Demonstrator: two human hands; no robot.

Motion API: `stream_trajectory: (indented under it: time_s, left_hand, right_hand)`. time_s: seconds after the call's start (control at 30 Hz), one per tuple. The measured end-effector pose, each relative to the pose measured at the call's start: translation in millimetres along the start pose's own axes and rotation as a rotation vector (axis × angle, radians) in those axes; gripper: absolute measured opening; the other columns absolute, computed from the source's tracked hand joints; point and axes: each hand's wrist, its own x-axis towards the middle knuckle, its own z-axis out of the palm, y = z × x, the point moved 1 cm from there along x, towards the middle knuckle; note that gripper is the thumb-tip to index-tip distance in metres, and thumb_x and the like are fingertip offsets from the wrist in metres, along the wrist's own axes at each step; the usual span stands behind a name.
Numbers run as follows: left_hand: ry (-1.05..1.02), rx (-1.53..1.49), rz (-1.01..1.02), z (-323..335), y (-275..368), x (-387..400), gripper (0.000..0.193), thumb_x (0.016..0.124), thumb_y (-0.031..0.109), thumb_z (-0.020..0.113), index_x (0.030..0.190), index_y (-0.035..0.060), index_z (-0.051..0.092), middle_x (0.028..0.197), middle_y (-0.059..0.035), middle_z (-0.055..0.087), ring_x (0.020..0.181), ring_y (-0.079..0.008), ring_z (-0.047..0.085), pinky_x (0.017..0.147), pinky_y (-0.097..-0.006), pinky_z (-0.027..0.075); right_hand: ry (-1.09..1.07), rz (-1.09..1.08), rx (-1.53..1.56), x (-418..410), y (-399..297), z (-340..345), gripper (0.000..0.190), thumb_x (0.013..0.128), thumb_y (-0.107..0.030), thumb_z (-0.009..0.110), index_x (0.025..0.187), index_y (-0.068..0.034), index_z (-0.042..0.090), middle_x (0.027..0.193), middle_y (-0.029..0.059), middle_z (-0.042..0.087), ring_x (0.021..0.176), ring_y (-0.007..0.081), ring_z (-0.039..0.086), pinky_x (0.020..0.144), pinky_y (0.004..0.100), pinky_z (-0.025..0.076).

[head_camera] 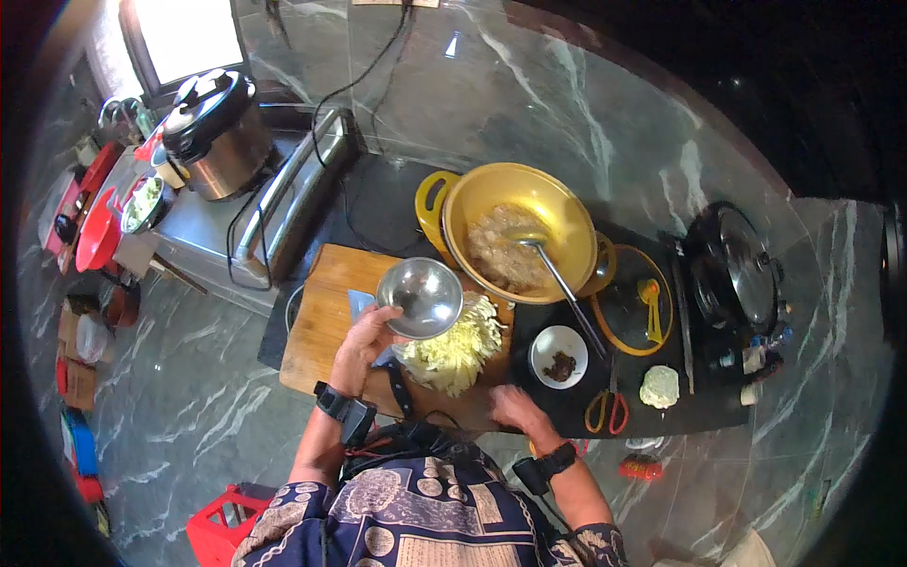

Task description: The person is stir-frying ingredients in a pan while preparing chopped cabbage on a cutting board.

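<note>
My left hand (365, 344) grips the rim of a metal bowl (420, 298), tilted above the wooden cutting board (319, 319). Shredded cabbage (457, 347) is heaped on the board, just under and right of the bowl. A knife blade (360, 302) shows partly behind my left hand. My right hand (517, 407), a little blurred, is near the board's lower right edge; its fingers are partly hidden. Beyond the board is a yellow pot (521, 177) holding brownish food (506, 248) and a ladle (560, 280). Right of the board stands a white bowl (542, 340) with dark bits.
A glass lid (616, 298) with a yellow spoon, scissors (607, 411) and a cut cabbage piece (660, 388) lie at the right. A black pan (708, 269) leans by the wall. A pressure cooker (227, 142) stands back left. A red stool (227, 524) is on the floor.
</note>
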Motion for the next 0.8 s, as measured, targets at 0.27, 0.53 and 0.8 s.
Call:
stream_trajectory:
  time_s: [0.27, 0.53, 0.8]
  left_hand:
    - [0.027, 0.032, -0.009, 5, 1, -5, 0.038, 0.078, 0.007, 0.057, 0.114, -0.0025, 0.048, 0.102, -0.0139, 0.059, 0.085, -0.0256, 0.062, 0.067, -0.0431, 0.056]
    - [-0.019, 0.071, -0.067, 11, -5, -9, 0.034, 0.08, 0.008, 0.058, 0.11, -0.0051, 0.048, 0.099, -0.0137, 0.06, 0.084, -0.0251, 0.063, 0.069, -0.0407, 0.057]
    - [-0.027, 0.153, -0.057, 21, -3, -16, 0.037, 0.08, 0.008, 0.059, 0.114, -0.0022, 0.049, 0.101, -0.01, 0.06, 0.087, -0.0224, 0.062, 0.076, -0.0428, 0.054]
  right_hand:
    - [0.141, -0.054, 0.131, -11, 6, 8, 0.026, 0.068, -0.017, 0.056, 0.086, 0.001, 0.058, 0.084, 0.0233, 0.06, 0.083, 0.0422, 0.055, 0.072, 0.0473, 0.045]
    - [0.338, 0.327, 0.668, -37, -8, 7, 0.029, 0.079, -0.026, 0.06, 0.088, 0.001, 0.056, 0.072, 0.0167, 0.062, 0.058, 0.0288, 0.06, 0.054, 0.0376, 0.049]
    - [0.617, 0.528, 1.678, -53, 22, 0, 0.038, 0.084, -0.04, 0.056, 0.093, -0.004, 0.05, 0.066, 0.0104, 0.06, 0.045, 0.0153, 0.053, 0.041, 0.0267, 0.044]
